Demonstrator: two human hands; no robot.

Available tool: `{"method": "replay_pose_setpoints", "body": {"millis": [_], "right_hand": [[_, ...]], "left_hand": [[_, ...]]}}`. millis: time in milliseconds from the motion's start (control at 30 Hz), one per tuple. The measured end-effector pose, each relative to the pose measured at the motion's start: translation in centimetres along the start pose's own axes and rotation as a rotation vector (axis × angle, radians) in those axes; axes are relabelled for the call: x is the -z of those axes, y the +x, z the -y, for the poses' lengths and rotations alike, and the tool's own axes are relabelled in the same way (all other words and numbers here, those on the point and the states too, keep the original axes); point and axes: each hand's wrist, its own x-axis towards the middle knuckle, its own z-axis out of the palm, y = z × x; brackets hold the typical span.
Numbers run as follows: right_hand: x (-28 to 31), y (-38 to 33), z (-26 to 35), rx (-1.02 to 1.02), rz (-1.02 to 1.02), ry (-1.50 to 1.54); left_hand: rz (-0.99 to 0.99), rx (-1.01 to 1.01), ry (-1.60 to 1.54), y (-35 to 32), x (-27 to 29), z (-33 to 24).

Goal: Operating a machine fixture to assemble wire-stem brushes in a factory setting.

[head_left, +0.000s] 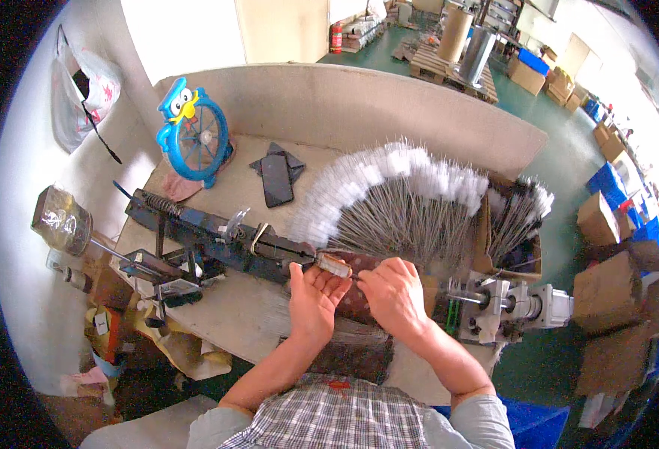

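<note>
My left hand (313, 293) pinches a small pale tuft (335, 264) against the end of a dark metal machine arm (217, 239) on the workbench. My right hand (395, 290) is closed beside it, fingers curled on a thin wire stem that runs toward a silver motor unit (517, 305) at the right. Just behind both hands lies a fanned pile of wire brushes with white bristle tips (397, 194). What lies under my right palm is hidden.
A cardboard box (520, 224) with more wire brushes stands at the right of the bench. A blue cartoon-bird fan (192, 131) and a dark phone (275, 179) sit at the back. A glass jar (61, 219) hangs off the left. Cardboard boxes (618, 284) stand on the green floor.
</note>
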Motion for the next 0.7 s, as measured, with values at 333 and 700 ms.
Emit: {"method": "replay_pose_setpoints", "body": {"millis": [333,700], "right_hand": [[0.9,-2.8,-0.2,-0.002,-0.006,0.292],[-5.6,-8.9,4.2,-0.319,0.71,0.178]], "left_hand": [[0.055,0.015,0.402,-2.1,2.8,-1.3],[-0.786,-0.482,0.097,-5.8,33.0,-19.8]]}}
